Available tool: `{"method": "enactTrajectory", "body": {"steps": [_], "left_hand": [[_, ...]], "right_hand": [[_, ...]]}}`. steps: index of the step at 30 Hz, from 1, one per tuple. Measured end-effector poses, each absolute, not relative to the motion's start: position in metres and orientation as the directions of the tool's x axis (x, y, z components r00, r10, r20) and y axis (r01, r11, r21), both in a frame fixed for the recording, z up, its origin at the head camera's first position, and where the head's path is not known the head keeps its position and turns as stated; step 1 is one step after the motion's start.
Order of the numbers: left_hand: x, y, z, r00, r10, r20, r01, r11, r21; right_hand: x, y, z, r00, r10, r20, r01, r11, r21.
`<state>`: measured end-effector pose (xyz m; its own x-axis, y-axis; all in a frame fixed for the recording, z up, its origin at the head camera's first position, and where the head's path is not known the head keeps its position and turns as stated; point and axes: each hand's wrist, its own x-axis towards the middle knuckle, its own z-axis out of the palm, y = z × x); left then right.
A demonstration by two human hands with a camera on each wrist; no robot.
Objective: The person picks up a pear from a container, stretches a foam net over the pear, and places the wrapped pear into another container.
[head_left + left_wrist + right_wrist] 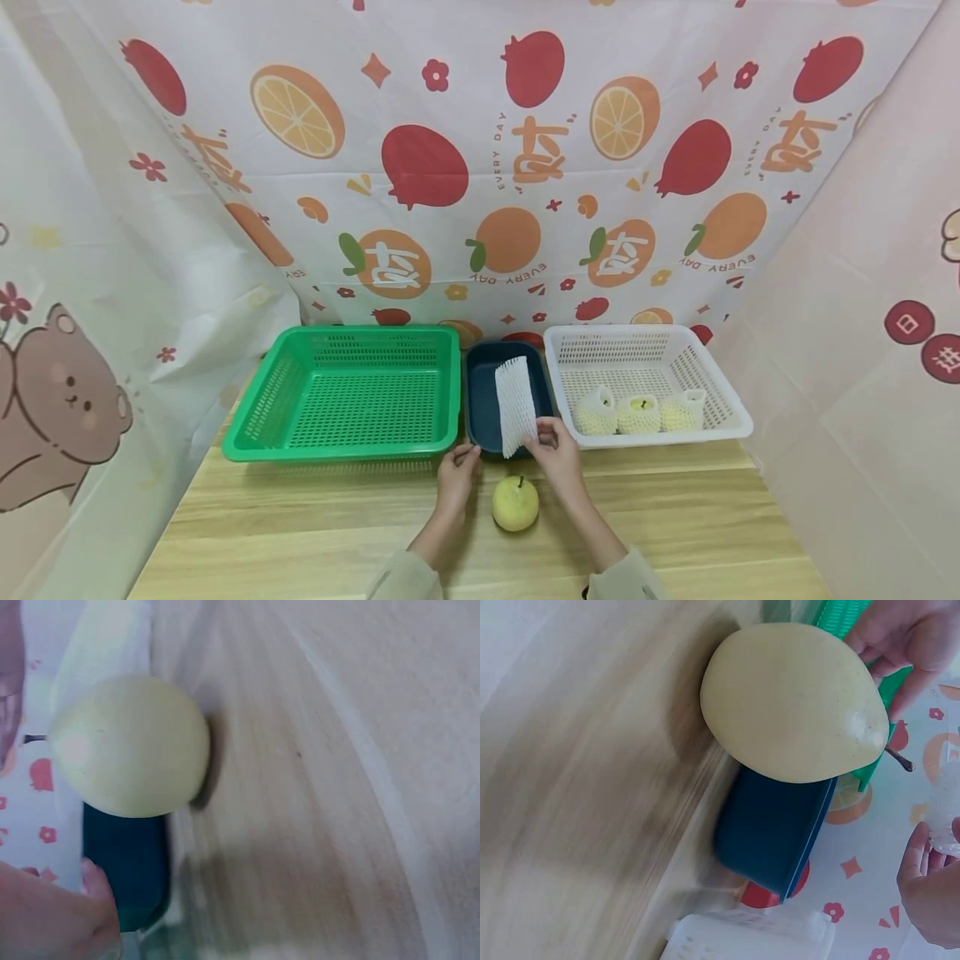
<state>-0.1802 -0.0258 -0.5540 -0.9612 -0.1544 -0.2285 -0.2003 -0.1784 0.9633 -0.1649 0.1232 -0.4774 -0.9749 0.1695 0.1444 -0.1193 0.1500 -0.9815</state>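
My right hand point(555, 457) pinches the lower end of a white foam net sleeve point(515, 404), which hangs flat over the dark blue tray point(480, 375). In the right wrist view, that hand point(930, 892) shows at the right edge with part of the sleeve point(943, 814). Fingers relaxed, my left hand point(455, 479) is at the tray's front left corner, fingertips right by the rim. A bare yellow pear point(515, 503), stem up, stands on the table in front of the tray, between both wrists. It looms large in both wrist views.
A green basket point(341, 454) stands left of the tray. On its right is a white basket point(652, 439) with three pears point(638, 414) in foam nets along its front side. Behind them hangs a fruit-printed cloth point(465, 100); the wooden table point(300, 517) extends towards me.
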Motion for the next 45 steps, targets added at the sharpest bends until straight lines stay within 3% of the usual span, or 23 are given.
{"method": "enactTrajectory", "body": {"steps": [5,11,19,27,32,37,45], "left_hand": [[-0.170,-0.031,-0.538,-0.975,0.042,-0.217,-0.221,-0.220,0.950],[-0.166,-0.035,-0.522,-0.936,0.260,-0.238,-0.297,-0.219,0.929],[-0.164,-0.037,-0.513,-0.880,0.398,-0.259,-0.349,-0.171,0.921],[-0.159,-0.035,-0.514,-0.884,0.413,-0.218,-0.309,-0.167,0.936],[-0.160,-0.035,-0.515,-0.912,0.369,-0.177,-0.282,-0.253,0.926],[-0.162,-0.030,-0.514,-0.933,0.322,-0.159,-0.277,-0.361,0.891],[-0.161,-0.023,-0.512,-0.948,0.294,-0.124,-0.240,-0.399,0.885]], "right_hand": [[-0.159,0.121,-0.477,-0.980,0.143,0.138,-0.120,0.128,-0.984],[-0.154,0.119,-0.477,-0.985,0.093,0.146,-0.136,0.108,-0.985],[-0.147,0.119,-0.476,-0.990,-0.014,0.137,-0.138,0.090,-0.986],[-0.146,0.124,-0.484,-0.985,-0.045,0.166,-0.170,0.115,-0.979],[-0.152,0.130,-0.501,-0.990,-0.054,0.130,-0.134,0.068,-0.989],[-0.153,0.135,-0.507,-0.994,-0.076,0.073,-0.068,-0.058,-0.996],[-0.155,0.140,-0.504,-0.968,-0.216,-0.126,0.198,-0.354,-0.914]]}}
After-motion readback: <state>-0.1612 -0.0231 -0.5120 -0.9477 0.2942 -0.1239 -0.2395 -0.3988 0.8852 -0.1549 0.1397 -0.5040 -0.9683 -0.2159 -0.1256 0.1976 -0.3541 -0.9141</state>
